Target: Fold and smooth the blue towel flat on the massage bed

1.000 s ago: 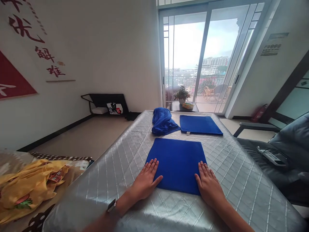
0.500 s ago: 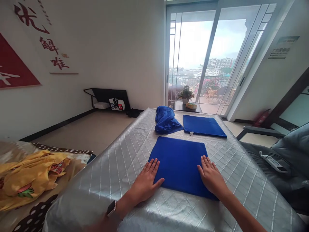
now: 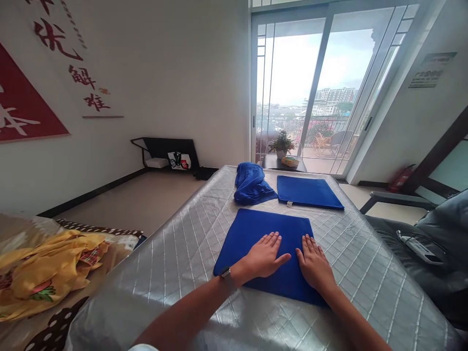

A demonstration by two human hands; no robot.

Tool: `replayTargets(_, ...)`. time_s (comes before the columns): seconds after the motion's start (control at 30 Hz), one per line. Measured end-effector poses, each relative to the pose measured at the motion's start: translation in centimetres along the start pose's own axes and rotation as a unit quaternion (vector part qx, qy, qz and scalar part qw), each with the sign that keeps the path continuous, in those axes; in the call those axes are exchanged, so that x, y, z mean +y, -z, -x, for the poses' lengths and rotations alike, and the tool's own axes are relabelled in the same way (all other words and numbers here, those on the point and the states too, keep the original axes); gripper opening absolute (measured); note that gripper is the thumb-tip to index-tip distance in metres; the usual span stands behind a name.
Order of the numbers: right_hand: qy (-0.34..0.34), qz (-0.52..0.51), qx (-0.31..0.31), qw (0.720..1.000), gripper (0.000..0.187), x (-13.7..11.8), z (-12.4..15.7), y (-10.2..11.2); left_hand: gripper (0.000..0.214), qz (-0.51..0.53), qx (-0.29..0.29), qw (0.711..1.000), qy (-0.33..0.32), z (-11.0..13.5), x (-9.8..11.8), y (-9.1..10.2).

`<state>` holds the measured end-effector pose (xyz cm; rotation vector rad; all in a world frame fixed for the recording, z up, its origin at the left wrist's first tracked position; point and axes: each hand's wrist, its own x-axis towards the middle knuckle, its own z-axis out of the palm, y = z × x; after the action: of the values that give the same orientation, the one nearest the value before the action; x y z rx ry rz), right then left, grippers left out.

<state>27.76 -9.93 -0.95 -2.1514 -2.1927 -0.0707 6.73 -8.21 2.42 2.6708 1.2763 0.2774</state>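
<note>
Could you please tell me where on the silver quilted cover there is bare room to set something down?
Free: the silver quilted cover left of the flat blue towel, and its right side. Crowded: the far end, with a crumpled blue towel and folded blue towel.

Both palms flat on a folded blue towel

Left hand [image 3: 263,257] and right hand [image 3: 314,263] press side by side on the towel [image 3: 252,229] atop the silver quilted table [image 3: 175,263].

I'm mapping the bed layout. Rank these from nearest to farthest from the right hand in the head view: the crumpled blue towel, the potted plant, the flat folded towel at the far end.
From the right hand:
1. Flat folded towel, straight ahead on the far end of the bed.
2. Crumpled towel, ahead and to the left, beside the flat one.
3. Potted plant, beyond the bed by the glass door.
</note>
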Motion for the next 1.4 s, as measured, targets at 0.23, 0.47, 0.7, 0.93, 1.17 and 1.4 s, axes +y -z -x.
replayTargets(0.23,0.0,0.005,0.002,1.0,0.065,-0.1,0.2,0.3,0.08,0.003,0.032,0.999,0.031,-3.0,-0.7,-2.0)
replayTargets(0.47,-0.001,0.023,-0.002,1.0,0.065,-0.2,0.1,0.2,0.082,-0.045,0.035,0.984,0.168,4.0,-8.6,0.2)
replayTargets(0.7,-0.004,0.013,-0.018,1.0,0.066,0.4,-0.8,-0.3,0.082,-0.06,0.054,0.978,0.19,5.7,-10.1,0.0)
replayTargets(0.93,-0.003,-0.005,-0.025,1.0,0.064,0.7,-6.5,1.7,0.088,-0.051,0.038,0.978,0.2,5.6,-9.6,0.3)
replayTargets(1.17,-0.023,-0.036,-0.016,0.999,0.065,1.4,-9.9,0.2,0.092,-0.082,-0.004,0.972,0.22,4.6,-9.6,1.6)
replayTargets(1.4,-0.017,-0.023,-0.001,1.0,0.064,1.5,-9.5,-0.3,0.086,-0.052,0.037,0.994,0.086,-6.5,-2.9,0.4)
